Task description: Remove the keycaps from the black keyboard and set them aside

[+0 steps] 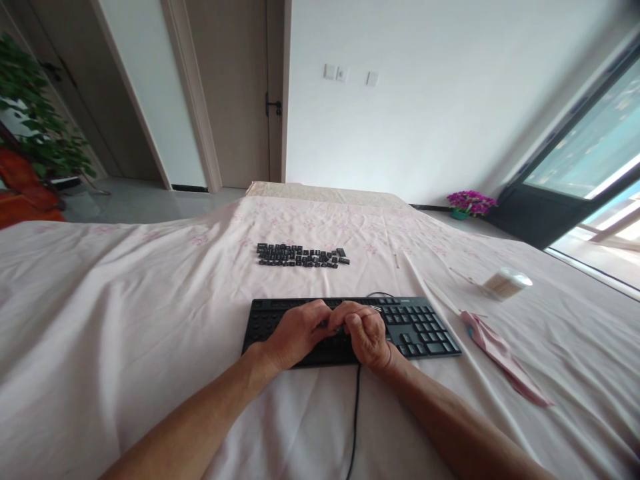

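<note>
A black keyboard (pixel 400 333) lies across the pink bedcloth in front of me, its left part stripped of keycaps and its right part still bearing them. Over its middle, my left hand (pixel 305 330) is closed with fingers bent and pinched together; what they hold is hidden. My right hand (pixel 367 333) makes a fist against the left fingertips. A thin silver tool (pixel 376 308) pokes out past its knuckles, mostly covered by the hand. Beyond the keyboard, loose black keycaps (pixel 300 257) are laid out in rough rows.
To the right are a clear tub of cotton swabs (pixel 507 283), a folded pink cloth (pixel 505 360) and a loose swab (pixel 397 261). The keyboard's black cable (pixel 356 413) runs toward me between my forearms. Flowers (pixel 471 202) stand on the floor by the window.
</note>
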Demonstrator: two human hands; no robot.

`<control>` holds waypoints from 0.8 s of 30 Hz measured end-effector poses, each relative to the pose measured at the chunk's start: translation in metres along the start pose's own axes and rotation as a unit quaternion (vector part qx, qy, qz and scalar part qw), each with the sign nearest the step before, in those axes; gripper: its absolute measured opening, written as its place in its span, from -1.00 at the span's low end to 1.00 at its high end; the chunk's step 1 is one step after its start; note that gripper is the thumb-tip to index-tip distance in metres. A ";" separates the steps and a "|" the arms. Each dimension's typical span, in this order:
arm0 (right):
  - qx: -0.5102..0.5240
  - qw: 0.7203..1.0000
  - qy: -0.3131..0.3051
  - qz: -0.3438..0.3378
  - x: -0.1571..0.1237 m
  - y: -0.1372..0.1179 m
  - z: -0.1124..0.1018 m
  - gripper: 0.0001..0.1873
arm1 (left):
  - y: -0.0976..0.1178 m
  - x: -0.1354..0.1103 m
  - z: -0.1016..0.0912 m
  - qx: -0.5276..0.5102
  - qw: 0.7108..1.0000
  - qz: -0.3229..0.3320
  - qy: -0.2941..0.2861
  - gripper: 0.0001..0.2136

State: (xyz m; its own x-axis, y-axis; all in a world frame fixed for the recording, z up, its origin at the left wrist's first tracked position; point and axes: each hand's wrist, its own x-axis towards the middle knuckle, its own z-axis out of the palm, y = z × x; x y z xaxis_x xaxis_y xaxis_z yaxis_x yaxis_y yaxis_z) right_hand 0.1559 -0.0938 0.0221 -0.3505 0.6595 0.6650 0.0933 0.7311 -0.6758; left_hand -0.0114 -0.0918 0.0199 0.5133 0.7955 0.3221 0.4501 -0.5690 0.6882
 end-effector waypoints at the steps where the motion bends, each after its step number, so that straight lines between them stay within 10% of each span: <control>1: -0.021 1.000 0.001 0.003 -0.001 0.000 -0.001 -0.62 | 0.000 0.000 0.000 -0.012 1.000 -0.006 0.007 -0.90; 11: -0.247 0.968 -0.012 -0.049 0.010 -0.009 -0.013 -0.69 | -0.021 0.001 0.005 -0.172 0.976 -0.115 0.074 -0.69; 19: -0.366 0.913 -0.128 0.125 0.020 -0.008 -0.005 -0.82 | -0.017 0.002 0.004 -0.243 0.954 -0.114 0.130 -0.51; 24: -0.316 0.925 -0.129 0.167 0.020 0.000 -0.006 -0.80 | -0.012 0.001 0.003 -0.243 0.954 -0.111 0.135 -0.49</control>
State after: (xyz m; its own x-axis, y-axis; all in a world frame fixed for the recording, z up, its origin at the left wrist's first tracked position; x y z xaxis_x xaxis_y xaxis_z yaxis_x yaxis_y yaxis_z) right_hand 0.1546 -0.0798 0.0375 -0.4077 0.8627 0.2992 0.7336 0.5045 -0.4553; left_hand -0.0141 -0.0845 0.0101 0.2086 0.9473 0.2432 0.1013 -0.2682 0.9580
